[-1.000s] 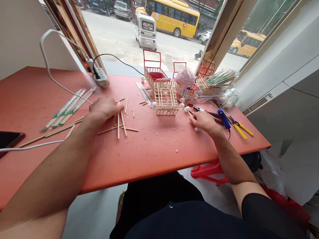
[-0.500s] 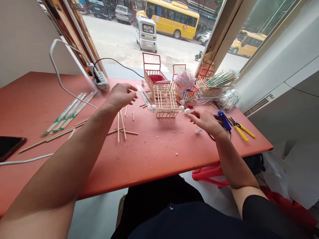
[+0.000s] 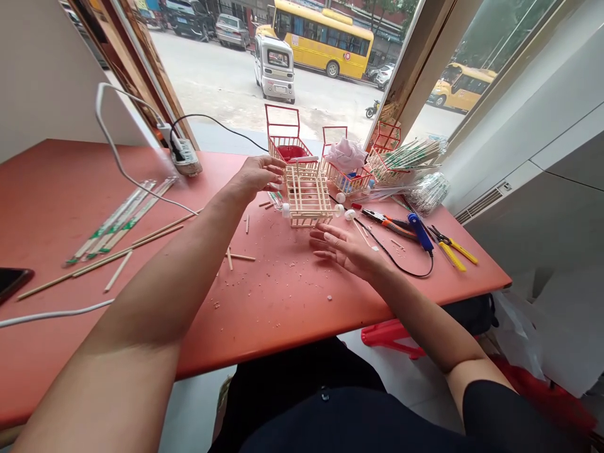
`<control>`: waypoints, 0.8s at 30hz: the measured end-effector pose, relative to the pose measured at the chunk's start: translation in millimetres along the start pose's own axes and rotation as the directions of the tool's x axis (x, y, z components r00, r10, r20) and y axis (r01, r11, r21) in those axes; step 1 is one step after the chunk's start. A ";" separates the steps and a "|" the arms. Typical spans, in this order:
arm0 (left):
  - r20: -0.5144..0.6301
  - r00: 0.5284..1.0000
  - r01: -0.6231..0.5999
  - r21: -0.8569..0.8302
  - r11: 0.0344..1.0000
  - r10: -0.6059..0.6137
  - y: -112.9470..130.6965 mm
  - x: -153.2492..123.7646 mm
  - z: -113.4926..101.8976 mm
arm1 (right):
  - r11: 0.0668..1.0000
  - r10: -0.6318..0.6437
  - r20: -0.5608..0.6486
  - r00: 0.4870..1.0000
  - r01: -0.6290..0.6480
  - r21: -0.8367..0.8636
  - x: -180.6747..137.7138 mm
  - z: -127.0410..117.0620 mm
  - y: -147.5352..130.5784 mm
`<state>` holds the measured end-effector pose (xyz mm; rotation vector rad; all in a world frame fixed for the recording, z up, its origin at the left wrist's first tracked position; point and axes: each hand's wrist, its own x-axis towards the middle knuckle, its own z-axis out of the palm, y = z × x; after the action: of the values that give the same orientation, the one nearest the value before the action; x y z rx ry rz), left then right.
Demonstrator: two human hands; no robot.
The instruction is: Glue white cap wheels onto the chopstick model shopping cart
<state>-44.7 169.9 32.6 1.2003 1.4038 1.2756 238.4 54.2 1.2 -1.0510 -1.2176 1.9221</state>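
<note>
A small cart [image 3: 309,195] made of pale wooden sticks rests on the red table [image 3: 278,308], with white round wheels at its sides. My left hand [image 3: 258,176] is at the cart's upper left corner, fingers apart and reaching toward it; I cannot tell whether they touch it. Just in front of the cart's near right corner is my right hand [image 3: 344,248], palm turned inward and fingers spread, holding nothing. To its right lie a thin stick with a white wheel [image 3: 350,215], and a blue glue gun [image 3: 419,231] with a black cord.
Behind stand red-trimmed stick carts [image 3: 289,148], one holding pink crumpled material [image 3: 348,154]. Pliers [image 3: 384,220] and yellow-handled cutters [image 3: 453,248] lie at right. Wrapped chopsticks [image 3: 117,220], loose sticks, a phone [image 3: 12,282] and a power strip [image 3: 186,157] are at left.
My left hand has moved right to the cart's side. My right hand has moved left and nearer, from beside the white wheel to the cart's front, uncovering the pliers. The camera view shifted slightly.
</note>
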 end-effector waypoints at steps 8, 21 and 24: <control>0.033 0.999 -0.010 -0.002 1.000 0.010 3.1 3.1 -0.2 | 0.982 0.019 -0.020 1.000 -0.014 0.189 5.6 7.1 -3.6; -0.027 0.995 -0.097 0.051 0.994 0.099 10.4 -24.8 -4.9 | 0.997 -0.072 -0.149 0.986 0.075 0.016 -7.0 4.3 -11.9; -0.030 0.990 -0.137 0.050 0.989 0.139 16.6 -38.2 -8.5 | 0.995 -0.097 -0.157 0.983 0.099 0.004 -12.4 5.5 -15.2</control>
<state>-45.3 131.0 49.8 1.3341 1.4024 1.3692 241.1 47.4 20.2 -1.0932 -1.1472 1.7360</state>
